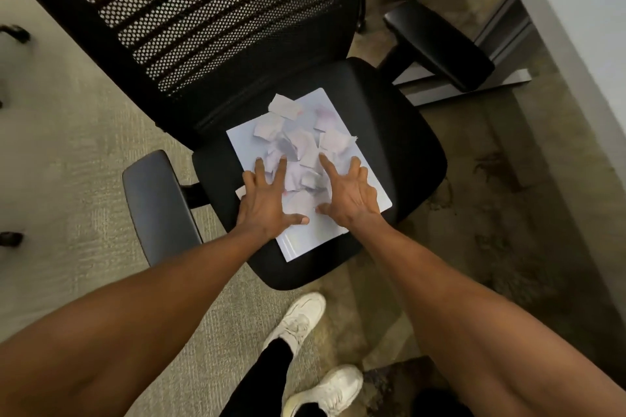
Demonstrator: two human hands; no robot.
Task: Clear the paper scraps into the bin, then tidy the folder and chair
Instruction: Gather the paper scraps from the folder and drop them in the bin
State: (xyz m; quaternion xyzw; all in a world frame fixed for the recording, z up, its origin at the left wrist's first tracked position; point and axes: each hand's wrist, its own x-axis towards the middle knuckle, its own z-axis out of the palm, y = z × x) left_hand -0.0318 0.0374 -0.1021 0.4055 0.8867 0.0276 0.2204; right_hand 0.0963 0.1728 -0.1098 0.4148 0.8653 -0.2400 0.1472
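Observation:
A black mesh-backed office chair (pixel 399 132) stands in front of me. On its seat lies a pale folder (pixel 244 142), and several torn paper scraps (pixel 305 142) are piled on top of it. My left hand (pixel 267 200) lies at the near left of the pile with its fingers spread, fingertips on the scraps. My right hand (pixel 349 193) lies at the near right, fingers spread and bent at the knuckles over the scraps. Neither hand grips anything. No bin is in view.
The chair's armrests (pixel 159 206) (pixel 440 44) stick out left and right of the seat. A grey desk leg and white wall (pixel 582 44) run along the right. My white shoes (pixel 301 318) stand on beige carpet just below the seat. Dark castors of another chair sit at far left.

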